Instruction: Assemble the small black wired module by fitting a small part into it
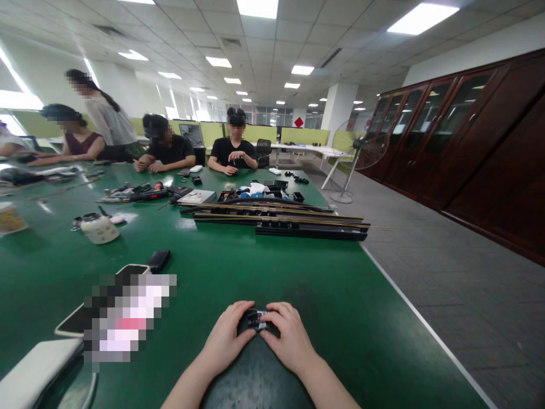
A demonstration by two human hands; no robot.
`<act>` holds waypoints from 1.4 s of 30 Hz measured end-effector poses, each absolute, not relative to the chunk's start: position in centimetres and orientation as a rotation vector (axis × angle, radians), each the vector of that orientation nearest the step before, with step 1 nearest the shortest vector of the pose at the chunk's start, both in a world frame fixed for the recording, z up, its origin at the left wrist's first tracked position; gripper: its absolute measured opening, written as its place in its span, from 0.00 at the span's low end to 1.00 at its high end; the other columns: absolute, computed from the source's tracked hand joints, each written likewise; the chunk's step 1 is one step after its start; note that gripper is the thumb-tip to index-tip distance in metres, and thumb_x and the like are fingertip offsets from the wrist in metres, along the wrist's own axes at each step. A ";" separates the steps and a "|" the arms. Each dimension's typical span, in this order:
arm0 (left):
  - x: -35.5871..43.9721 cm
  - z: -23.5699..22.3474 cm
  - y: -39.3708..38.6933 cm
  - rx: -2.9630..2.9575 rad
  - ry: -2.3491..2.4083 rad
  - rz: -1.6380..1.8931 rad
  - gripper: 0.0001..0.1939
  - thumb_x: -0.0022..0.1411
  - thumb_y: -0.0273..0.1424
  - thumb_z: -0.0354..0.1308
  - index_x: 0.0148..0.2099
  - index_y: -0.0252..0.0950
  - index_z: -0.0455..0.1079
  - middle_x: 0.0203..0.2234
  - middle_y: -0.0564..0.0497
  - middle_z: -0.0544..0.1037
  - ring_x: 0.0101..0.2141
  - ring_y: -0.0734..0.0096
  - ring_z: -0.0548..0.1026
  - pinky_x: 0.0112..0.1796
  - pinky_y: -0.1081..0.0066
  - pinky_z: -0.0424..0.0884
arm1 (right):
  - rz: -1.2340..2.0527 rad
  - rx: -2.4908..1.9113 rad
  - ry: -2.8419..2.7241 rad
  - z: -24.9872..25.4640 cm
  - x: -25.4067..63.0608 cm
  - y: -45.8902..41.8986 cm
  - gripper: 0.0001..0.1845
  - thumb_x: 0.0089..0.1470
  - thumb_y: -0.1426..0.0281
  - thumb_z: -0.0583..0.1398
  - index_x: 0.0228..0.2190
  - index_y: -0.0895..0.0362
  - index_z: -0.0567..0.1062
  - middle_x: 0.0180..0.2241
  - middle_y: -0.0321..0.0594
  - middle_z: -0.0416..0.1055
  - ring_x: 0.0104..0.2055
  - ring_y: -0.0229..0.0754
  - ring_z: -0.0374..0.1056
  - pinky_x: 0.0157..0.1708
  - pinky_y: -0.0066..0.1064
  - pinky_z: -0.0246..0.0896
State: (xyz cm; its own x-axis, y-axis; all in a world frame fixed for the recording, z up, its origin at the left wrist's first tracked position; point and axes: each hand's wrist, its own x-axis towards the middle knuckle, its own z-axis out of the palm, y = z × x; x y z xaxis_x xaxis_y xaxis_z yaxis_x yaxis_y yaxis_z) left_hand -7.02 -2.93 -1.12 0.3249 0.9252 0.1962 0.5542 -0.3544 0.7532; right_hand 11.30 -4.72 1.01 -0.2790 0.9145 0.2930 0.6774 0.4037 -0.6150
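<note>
A small dark part (254,320) with a pale, shiny patch sits between my two hands, low over the green table (340,318). Its exact kind is too small to make out. My left hand (228,335) curls around its left side, thumb and fingertips closed against it. From the right, my right hand (287,335) grips the same part, one finger lying across its top and the thumb at the near edge. Fingers cover much of the part's outline.
Black rails with thin brass-coloured rods (293,221) lie across the table ahead. To my left are a phone (102,301), a white box (38,369) with a cable and a cream jar (100,230). Several people sit opposite; one stands. A fan (353,165) stands beyond the right edge.
</note>
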 end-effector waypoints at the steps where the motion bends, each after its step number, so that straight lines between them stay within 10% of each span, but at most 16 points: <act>1: -7.0 -1.2 -2.9 2.022 1.300 0.840 0.24 0.49 0.30 0.55 0.50 0.40 0.61 0.46 0.46 0.69 0.47 0.63 0.65 0.48 0.60 0.61 | 0.499 -1.351 -2.050 1.0 11.3 -4.7 0.11 0.44 0.72 0.61 0.34 0.49 0.73 0.39 0.39 0.69 0.45 0.45 0.61 0.45 0.39 0.54; 42: -6.8 -0.6 -3.0 1.987 1.337 0.799 0.20 0.48 0.31 0.55 0.46 0.41 0.65 0.43 0.47 0.71 0.45 0.61 0.67 0.47 0.59 0.61 | 0.816 -1.371 -1.490 0.3 12.4 -3.9 0.11 0.44 0.68 0.59 0.34 0.56 0.71 0.33 0.39 0.73 0.37 0.42 0.68 0.41 0.34 0.61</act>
State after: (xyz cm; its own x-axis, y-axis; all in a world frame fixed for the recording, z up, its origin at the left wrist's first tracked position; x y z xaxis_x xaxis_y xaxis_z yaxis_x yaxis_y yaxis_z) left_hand -6.83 -2.96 -0.57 0.3087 0.9398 0.1462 0.5738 -0.3066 0.7594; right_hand 12.39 -3.92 0.29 0.0466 0.9810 0.1885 0.3691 0.1584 -0.9158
